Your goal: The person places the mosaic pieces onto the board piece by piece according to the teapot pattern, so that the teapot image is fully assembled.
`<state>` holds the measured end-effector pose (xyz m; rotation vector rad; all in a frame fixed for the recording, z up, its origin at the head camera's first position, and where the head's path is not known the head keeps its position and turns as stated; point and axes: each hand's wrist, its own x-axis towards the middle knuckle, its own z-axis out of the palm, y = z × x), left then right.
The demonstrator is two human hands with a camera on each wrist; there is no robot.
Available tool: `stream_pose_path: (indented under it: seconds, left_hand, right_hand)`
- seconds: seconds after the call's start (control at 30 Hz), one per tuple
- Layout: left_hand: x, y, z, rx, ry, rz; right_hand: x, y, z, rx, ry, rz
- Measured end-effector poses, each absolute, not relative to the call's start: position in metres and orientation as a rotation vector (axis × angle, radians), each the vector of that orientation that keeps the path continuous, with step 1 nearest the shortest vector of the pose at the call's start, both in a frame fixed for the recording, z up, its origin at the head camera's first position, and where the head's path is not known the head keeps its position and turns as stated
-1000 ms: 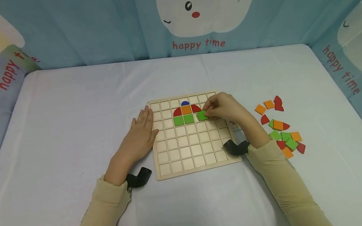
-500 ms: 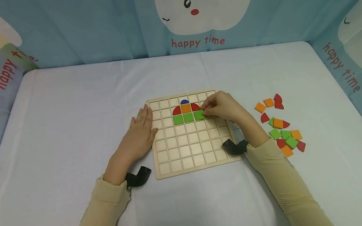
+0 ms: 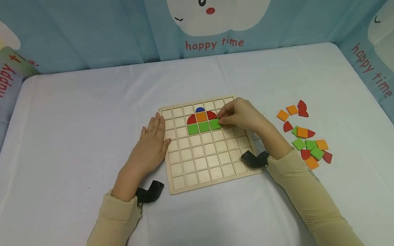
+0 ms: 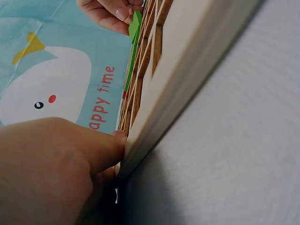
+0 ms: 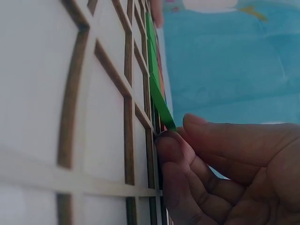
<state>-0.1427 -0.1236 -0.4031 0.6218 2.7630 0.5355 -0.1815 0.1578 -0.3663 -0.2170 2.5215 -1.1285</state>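
A wooden grid board (image 3: 194, 164) lies on the table, divided into square cells. My left hand (image 3: 149, 146) rests along its left edge with straight fingers, the thumb touching the frame in the left wrist view. My right hand (image 3: 241, 114) pinches the right edge of a green square tile (image 3: 214, 124) between thumb and fingers. That tile tilts in the right wrist view, its held edge raised above the cell. Two green tiles (image 3: 198, 128) sit to its left. Above them are an orange square (image 3: 201, 117), red quarter-round pieces (image 3: 191, 119) on both sides and a blue half-round piece (image 3: 200, 109).
Loose orange, green and red pieces (image 3: 310, 144) lie scattered on the white tablecloth (image 3: 75, 131) right of the board, some overlapping. A printed sheet (image 3: 254, 135) shows partly beneath my right wrist. A blue curtain (image 3: 100, 29) hangs behind the table.
The green tile in my right hand has moved slightly left and come to its cell, in line with the other two green tiles. My left hand has stayed on the board's edge.
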Motion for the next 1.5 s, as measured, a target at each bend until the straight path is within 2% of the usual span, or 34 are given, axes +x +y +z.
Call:
stream_pose_path:
  seconds: [0.83,1.1,1.5]
  left_hand:
    - [-0.140,-0.124,-0.402,0.633,2.763,0.596]
    - [-0.141,-0.124,-0.401,0.628,2.756,0.552]
    - [-0.142,-0.123,-0.401,0.628,2.759,0.546]
  right_hand:
    - [-0.183,0.177,-0.365,-0.124,2.393,-1.332]
    - [-0.179,0.198,-0.357,-0.126,2.400,-1.352]
    - [-0.167,0.245,-0.345,0.062,2.479,-1.334]
